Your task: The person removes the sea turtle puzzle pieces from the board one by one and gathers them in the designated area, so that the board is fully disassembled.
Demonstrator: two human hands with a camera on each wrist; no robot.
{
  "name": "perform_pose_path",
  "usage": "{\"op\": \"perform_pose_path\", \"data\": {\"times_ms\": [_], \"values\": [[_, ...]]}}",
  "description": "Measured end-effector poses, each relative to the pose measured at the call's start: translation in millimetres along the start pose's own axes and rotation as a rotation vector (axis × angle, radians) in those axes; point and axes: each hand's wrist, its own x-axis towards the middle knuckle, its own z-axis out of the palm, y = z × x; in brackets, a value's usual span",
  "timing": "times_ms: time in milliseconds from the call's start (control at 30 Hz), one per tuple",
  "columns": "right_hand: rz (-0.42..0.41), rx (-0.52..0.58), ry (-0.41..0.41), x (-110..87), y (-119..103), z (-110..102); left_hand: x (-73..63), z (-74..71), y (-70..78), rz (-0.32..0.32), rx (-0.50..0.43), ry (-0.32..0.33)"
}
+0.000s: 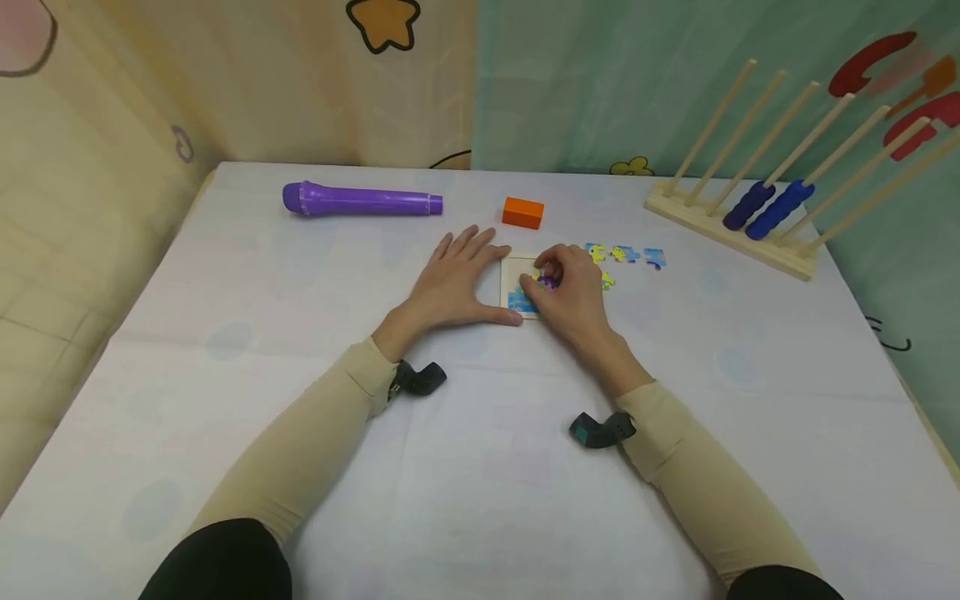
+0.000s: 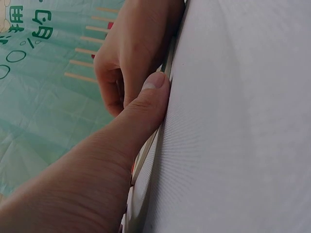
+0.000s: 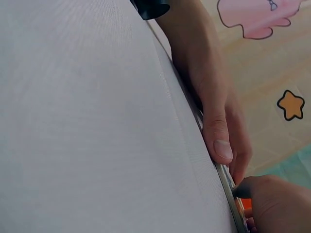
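Note:
A small puzzle board [image 1: 511,275] with a pale wooden rim lies on the white table, with blue pieces [image 1: 519,300] in its near left part. My left hand [image 1: 455,287] is spread flat at the board's left side, its thumb [image 2: 156,87] along the near edge. Over the right part of the board, my right hand [image 1: 573,293] has its thumb and fingers curled around a purple and yellow puzzle piece [image 1: 548,282]; the hand hides much of the board. Several loose puzzle pieces [image 1: 625,254] lie just beyond and right of that hand.
An orange block [image 1: 522,212] sits behind the board. To the back left lies a purple toy microphone [image 1: 363,201]. A wooden peg rack [image 1: 731,229] with upright rods and blue beads stands at the back right. Printed curtains hang behind the table [image 1: 480,467].

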Motion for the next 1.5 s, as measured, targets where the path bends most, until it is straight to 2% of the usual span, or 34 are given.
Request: {"op": "perform_pose_path", "data": {"times_ms": [833, 1100, 1300, 1500], "values": [[0.028, 0.012, -0.012, 1.6, -1.8, -0.6, -0.7, -1.1, -1.2, -0.007, -0.014, -0.005], [-0.031, -0.084, 0.001, 1.1, -0.9, 0.1, -0.8, -2.3, 0.6, -0.007, -0.011, 0.000], [-0.037, -0.142, 0.004, -0.2, -2.1, -1.4, -0.7, -2.0, 0.7, -0.008, -0.010, -0.004], [-0.045, -0.259, -0.009, 1.1, -5.8, -3.8, 0.2, -2.7, 0.9, -0.009, -0.007, -0.014]]}}
